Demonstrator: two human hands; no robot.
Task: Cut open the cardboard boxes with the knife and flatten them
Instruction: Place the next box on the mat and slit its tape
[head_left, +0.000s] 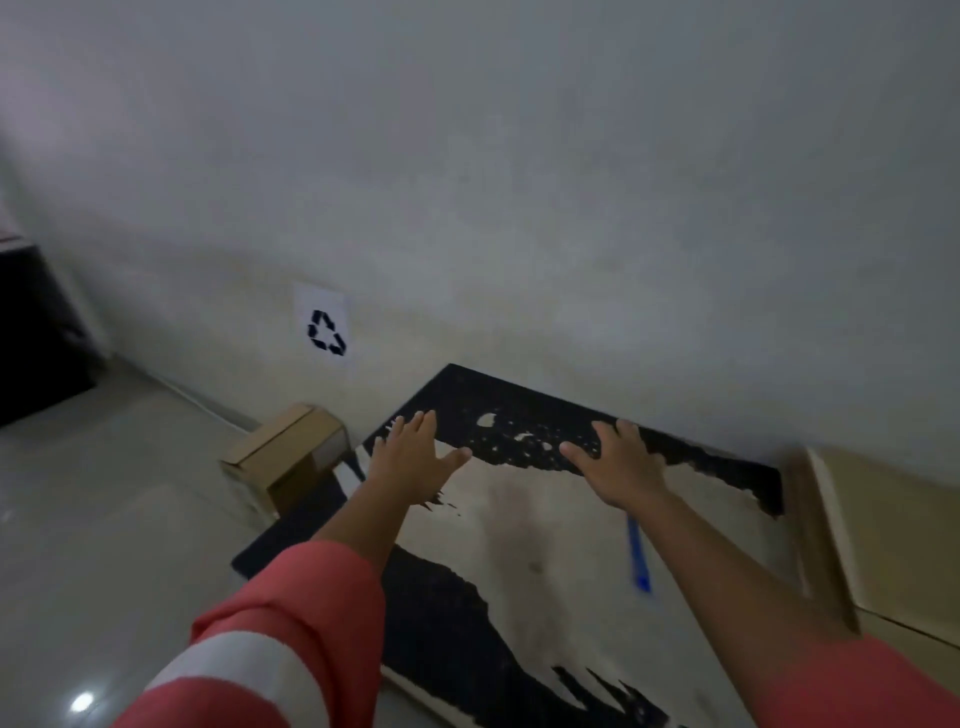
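you had left hand (415, 457) and right hand (618, 462) spread flat, gripping nothing, on the worn black-and-white surface (545, 551) at lower centre, seemingly between boxes, so next you'd need the one blue knife (636, 556) below your right wrist and one of two cardboard boxes, small box (291, 447) centre-left or larger box (893, 530) at right.

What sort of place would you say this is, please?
Probably an indoor recycling corner: a paper recycling sign is stuck low on the plain wall, and a small cardboard box and a larger cardboard box flank a worn black board.
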